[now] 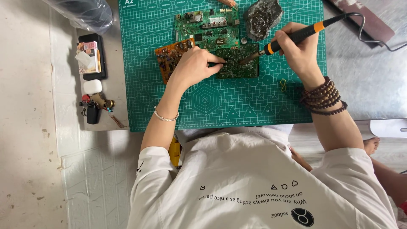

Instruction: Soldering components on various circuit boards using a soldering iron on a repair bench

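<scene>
My right hand (299, 48) grips a soldering iron (296, 36) with a black and orange handle. Its tip touches a small dark green circuit board (239, 63) on the green cutting mat (212, 106). My left hand (195, 65) rests on the left edge of that board, fingers pinched on a thin dark tool (217, 64) that points toward the iron's tip. A larger green circuit board (207, 25) lies just behind, and an orange-brown board (169, 57) sits beside my left hand. A beaded bracelet wraps my right wrist, and a thin silver one my left.
A dark crumpled lump (263, 17) lies at the mat's far right. The iron's cable (373, 38) loops over the grey metal tabletop. Left of the mat are a black phone (91, 55), a white case (92, 86) and keys (93, 110). A yellow rubber band (283, 85) lies on the mat.
</scene>
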